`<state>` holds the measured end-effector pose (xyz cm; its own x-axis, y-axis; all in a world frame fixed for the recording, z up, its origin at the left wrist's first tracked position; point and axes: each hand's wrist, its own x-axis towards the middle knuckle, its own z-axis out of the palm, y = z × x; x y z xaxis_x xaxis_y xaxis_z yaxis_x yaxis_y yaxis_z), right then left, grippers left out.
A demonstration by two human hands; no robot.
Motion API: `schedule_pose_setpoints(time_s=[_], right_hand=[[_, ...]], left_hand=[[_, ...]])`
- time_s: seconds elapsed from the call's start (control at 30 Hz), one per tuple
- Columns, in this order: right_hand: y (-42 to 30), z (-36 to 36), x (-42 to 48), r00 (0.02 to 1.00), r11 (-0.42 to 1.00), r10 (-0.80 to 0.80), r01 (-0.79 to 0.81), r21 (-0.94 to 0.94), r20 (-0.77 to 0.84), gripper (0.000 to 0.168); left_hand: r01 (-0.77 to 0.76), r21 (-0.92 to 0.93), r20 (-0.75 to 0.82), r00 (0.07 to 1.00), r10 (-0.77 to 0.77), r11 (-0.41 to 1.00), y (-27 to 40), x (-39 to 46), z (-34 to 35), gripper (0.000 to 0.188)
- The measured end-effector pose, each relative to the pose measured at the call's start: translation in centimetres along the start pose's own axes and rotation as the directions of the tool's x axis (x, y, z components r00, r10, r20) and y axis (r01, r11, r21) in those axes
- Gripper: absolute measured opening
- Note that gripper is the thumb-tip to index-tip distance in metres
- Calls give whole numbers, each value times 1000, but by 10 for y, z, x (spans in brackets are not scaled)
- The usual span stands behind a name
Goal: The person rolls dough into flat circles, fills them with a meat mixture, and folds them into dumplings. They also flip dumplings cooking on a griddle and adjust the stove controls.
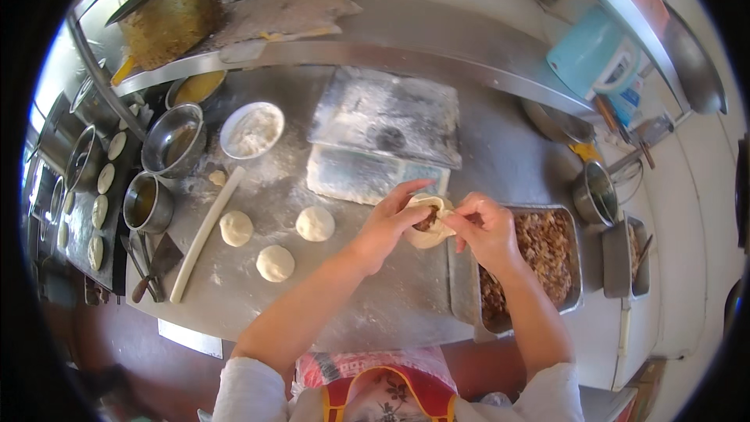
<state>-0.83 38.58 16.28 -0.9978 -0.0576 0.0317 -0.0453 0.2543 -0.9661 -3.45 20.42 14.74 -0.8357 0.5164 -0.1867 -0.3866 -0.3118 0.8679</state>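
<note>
Dough wrapped around brown filling (429,237) is held up between my two hands, its top still open with the filling showing. My left hand (391,220) cups it from the left, thumb lying over the filling. The fingertips of my right hand (483,225) pinch the right side of its rim. Below my right forearm, a metal tray of chopped filling (542,252) is partly covered by the arm. Three round dough pieces, one (236,228) at left, one (275,264) nearer me and one (315,224) closer to my left hand, rest on the floured steel table (363,305).
A floury scale (351,173) stands behind my hands. Leftward lie a rolling pin (206,234), a bowl of flour (252,130), metal pots (147,202) and a griddle (117,234) with flat dough pieces. A steel shelf (410,58) crosses the back; a small metal container (624,258) stands right.
</note>
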Motion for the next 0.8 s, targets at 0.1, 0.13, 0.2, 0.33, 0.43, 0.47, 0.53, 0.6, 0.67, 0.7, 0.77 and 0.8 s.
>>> schedule_pose_setpoints(time_s=[0.1,0.13,0.2,0.33,0.43,0.47,0.53,0.6,0.67,0.7,0.77,0.8], right_hand=[[-8,24,27,998,998,68,-68,-16,14,15],[-7,34,36,996,995,83,-80,-64,45,16],[3,43,51,995,988,14,2,-152,101,15],[-4,59,83,999,999,28,-27,-31,37,9],[13,59,114,996,979,-85,86,-184,17,9],[14,59,123,993,976,-113,106,-192,-26,9],[19,58,142,983,981,-127,105,-162,-134,9],[47,52,158,985,993,-87,75,-90,-146,15],[64,48,154,984,963,-127,92,-254,-122,20],[71,43,150,983,936,-146,100,-338,-114,22],[59,32,140,986,970,25,-64,-234,-164,23],[59,27,137,982,969,75,-112,-221,-171,22]], left_hand=[[8,-42,-71,997,-11,999,-7,5,-22,43],[9,7,-51,999,-8,1000,-7,7,-30,43],[17,10,-45,999,-16,1000,-2,11,-45,43],[-50,148,-41,998,56,988,13,34,-68,44],[-142,261,23,990,141,955,25,72,-86,41],[-219,284,64,976,210,933,22,90,-95,40],[-304,375,112,953,282,876,23,121,-105,43],[-207,832,60,956,288,515,19,145,-118,45],[-66,958,-30,944,329,279,16,151,-120,42],[-129,948,-1,913,408,290,16,152,-117,40],[-226,926,24,833,553,301,15,146,-125,36],[-249,878,-35,819,573,409,15,139,-132,35]])
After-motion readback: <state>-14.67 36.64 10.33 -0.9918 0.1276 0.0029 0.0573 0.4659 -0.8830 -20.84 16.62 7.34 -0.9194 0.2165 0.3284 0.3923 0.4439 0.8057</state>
